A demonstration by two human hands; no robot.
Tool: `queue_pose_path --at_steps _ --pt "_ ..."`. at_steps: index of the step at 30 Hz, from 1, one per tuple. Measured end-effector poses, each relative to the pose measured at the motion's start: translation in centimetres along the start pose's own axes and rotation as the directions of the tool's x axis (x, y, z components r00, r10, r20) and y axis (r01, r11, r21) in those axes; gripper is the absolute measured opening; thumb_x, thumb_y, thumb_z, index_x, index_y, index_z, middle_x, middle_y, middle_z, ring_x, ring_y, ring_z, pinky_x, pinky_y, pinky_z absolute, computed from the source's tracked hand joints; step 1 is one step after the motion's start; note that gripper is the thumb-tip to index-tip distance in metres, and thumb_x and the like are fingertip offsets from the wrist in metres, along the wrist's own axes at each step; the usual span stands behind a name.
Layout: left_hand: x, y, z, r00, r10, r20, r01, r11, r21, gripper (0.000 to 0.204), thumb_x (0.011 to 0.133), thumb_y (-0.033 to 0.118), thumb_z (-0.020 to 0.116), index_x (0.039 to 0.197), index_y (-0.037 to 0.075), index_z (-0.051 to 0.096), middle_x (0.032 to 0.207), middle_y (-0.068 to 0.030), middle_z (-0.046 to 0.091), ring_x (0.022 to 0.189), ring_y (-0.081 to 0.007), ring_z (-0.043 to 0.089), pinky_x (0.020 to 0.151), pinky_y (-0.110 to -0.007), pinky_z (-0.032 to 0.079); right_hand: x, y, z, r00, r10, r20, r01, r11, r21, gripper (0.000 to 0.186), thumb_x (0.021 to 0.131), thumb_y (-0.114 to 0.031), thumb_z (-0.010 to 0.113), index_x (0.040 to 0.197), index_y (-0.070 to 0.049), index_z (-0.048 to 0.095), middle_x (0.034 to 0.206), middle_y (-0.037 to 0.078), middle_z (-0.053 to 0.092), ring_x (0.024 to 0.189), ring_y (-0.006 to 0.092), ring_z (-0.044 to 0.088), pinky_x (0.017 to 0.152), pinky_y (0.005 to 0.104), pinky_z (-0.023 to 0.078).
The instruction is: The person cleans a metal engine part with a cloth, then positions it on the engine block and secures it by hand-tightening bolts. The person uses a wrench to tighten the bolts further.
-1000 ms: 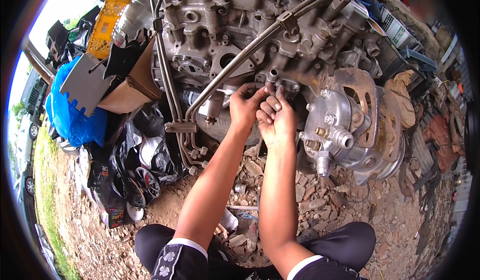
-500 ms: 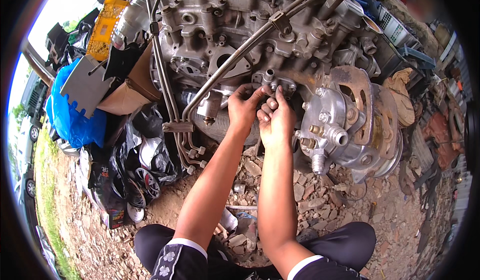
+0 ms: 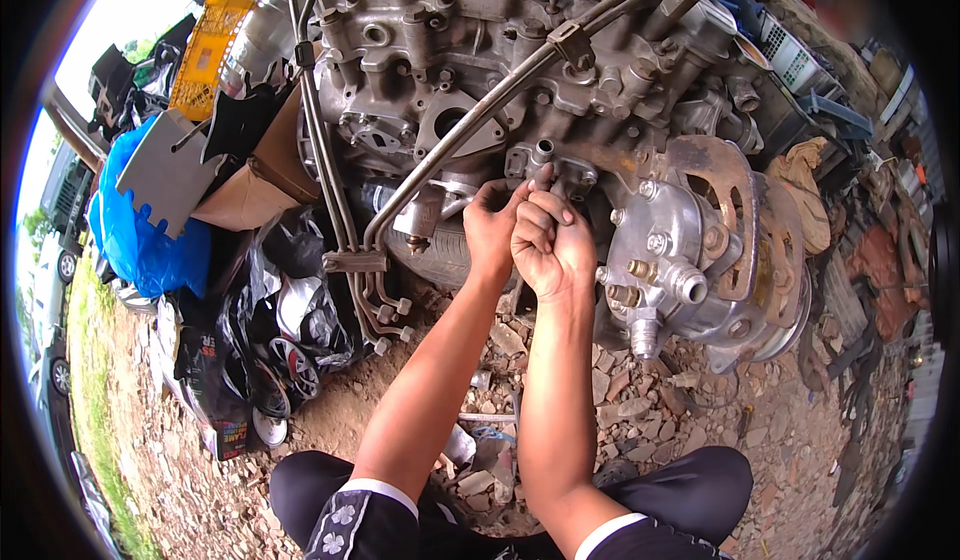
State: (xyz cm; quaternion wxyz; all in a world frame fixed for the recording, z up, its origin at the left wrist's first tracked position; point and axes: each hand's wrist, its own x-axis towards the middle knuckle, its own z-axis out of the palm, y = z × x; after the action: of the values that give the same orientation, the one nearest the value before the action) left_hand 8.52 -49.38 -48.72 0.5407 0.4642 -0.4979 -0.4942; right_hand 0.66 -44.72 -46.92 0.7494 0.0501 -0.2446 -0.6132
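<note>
In front of a greasy metal engine block (image 3: 465, 60), my two hands meet just below a small fitting with an upright pipe stub (image 3: 544, 150). My left hand (image 3: 490, 228) is closed in a pinch, its fingertips partly behind the other hand. My right hand (image 3: 548, 242) has its fingers curled in, one finger pointing up toward the fitting. Whatever lies between the fingertips is hidden. To the right of my hands is a silvery pump-like unit (image 3: 665, 235) with threaded ports, joined to a rusty slotted bracket (image 3: 712, 175).
Bent metal pipes (image 3: 470, 120) cross in front of the engine. A tyre (image 3: 445, 255) lies under it. At left are a blue plastic bag (image 3: 150, 250), a yellow crate (image 3: 208, 55) and black plastic bags (image 3: 255, 280). Broken stones (image 3: 640, 410) cover the ground.
My right hand has turned and shifted so its fingers now curl over against the left fingertips. The left hand moved slightly right. The engine view shifted a little.
</note>
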Motion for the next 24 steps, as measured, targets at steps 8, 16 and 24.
queue_pose_path --at_steps 8,16,24 --pt "0.5 1.0 -0.2 0.999 0.032 0.035 -0.035 0.995 0.089 0.039 0.082 0.029 0.083 0.096 -0.005 0.07 0.084 -0.0141 0.074 0.076 -0.0156 0.068 0.071 -0.032 0.054 -0.1 -1.0 -0.3 0.976 -0.138 -0.171 0.089 0.96 -0.265 0.03 0.106 -0.028 0.051 0.111 -0.002 0.064 0.066 -0.005 0.045 0.053 0.0054 0.034 0.047 0.0221 0.034" --pt "-0.5 2.8 -0.3 0.96 0.28 -0.013 -0.27 0.938 0.219 0.027 0.082 0.016 0.082 0.1 -0.002 0.073 0.087 -0.0119 0.075 0.078 -0.0144 0.069 0.071 -0.03 0.054 0.0 2.0 1.7 0.712 -0.7 -0.059 0.073 0.157 -0.985 0.023 0.099 -0.028 0.066 0.097 -0.005 0.07 0.072 -0.005 0.054 0.054 0.0032 0.04 0.048 0.0208 0.033" --pt "-0.3 3.0 -0.8 0.975 0.214 0.059 -0.222 0.947 0.233 0.023 0.085 0.017 0.079 0.098 -0.001 0.074 0.086 -0.009 0.075 0.077 -0.0109 0.067 0.071 -0.027 0.053 0.0 1.1 0.7 0.876 -0.463 -0.138 0.188 0.59 -0.785 0.036 0.104 -0.034 0.056 0.112 0.0 0.064 0.067 -0.005 0.049 0.051 0.0035 0.041 0.041 0.0211 0.031"
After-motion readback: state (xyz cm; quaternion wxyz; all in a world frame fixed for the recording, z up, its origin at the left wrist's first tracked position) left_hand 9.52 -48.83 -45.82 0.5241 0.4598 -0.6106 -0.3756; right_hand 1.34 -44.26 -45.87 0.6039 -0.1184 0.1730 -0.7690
